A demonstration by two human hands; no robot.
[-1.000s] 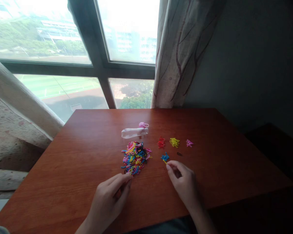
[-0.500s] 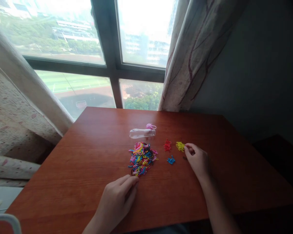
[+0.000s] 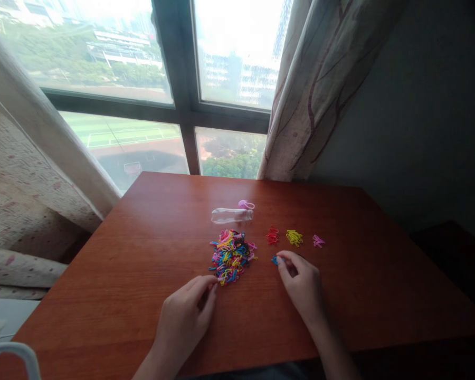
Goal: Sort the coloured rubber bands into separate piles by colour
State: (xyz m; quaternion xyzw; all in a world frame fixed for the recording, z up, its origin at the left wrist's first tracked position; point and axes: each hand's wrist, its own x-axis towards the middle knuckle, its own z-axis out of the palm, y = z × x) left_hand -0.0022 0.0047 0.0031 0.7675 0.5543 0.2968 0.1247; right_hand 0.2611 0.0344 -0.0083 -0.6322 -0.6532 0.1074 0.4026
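A mixed pile of small coloured elastic bands [image 3: 231, 256] lies on the brown table in front of me. At its near left edge, my left hand [image 3: 188, 311] is closed in a pinch; whatever is between its fingertips is too small to make out. My right hand [image 3: 301, 279] pinches at the little cluster of blue elastic bands [image 3: 275, 260], partly covering it. Beyond that hand lie separate groups of red elastic bands [image 3: 273, 235], yellow elastic bands [image 3: 294, 237] and pink elastic bands [image 3: 318, 241].
Behind the pile a clear bottle [image 3: 231, 216] lies on its side, its pink cap with a loop [image 3: 245, 205] just beyond. The wooden table [image 3: 122, 274] reaches to the window [image 3: 229, 153] and curtains [image 3: 293, 126]. A white curved bar [image 3: 16, 349] shows at lower left.
My right hand has moved left and nearer, from the yellow elastic bands to the blue ones, uncovering the pink group. My left hand has shifted slightly left and stays by the pile.
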